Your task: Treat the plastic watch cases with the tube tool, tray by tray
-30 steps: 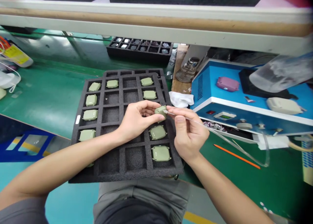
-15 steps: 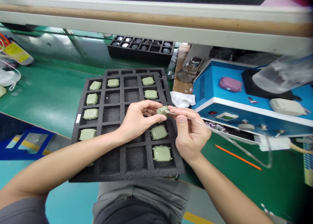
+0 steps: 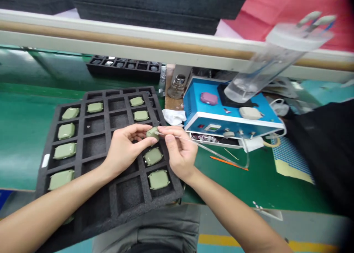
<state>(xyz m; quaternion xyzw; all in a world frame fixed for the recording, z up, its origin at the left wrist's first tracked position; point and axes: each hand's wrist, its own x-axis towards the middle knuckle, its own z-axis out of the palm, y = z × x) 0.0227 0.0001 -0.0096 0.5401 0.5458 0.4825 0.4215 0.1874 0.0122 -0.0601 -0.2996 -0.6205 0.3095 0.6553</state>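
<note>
My left hand [image 3: 124, 146] pinches a small pale green casing [image 3: 152, 132] over a black foam tray [image 3: 91, 139]. My right hand [image 3: 178, 151] is closed on a thin clear tube [image 3: 210, 147], its tip touching the casing. The tube runs off to the right toward a blue machine [image 3: 229, 115]. Several more green casings [image 3: 65, 131] lie in the tray's pockets, down the left column and the right column. Two of them sit just below my hands.
A second black tray [image 3: 124, 65] with small parts stands behind. A white cloth [image 3: 174, 116] and a glass bottle [image 3: 177, 85] are beside the blue machine. A clear cylinder [image 3: 265, 65] hangs above it. An orange stick [image 3: 228, 163] lies on the green mat.
The view has swung to the right and up, so the tray and hands sit further left. Both hands keep the same hold on the casing and the tube.
</note>
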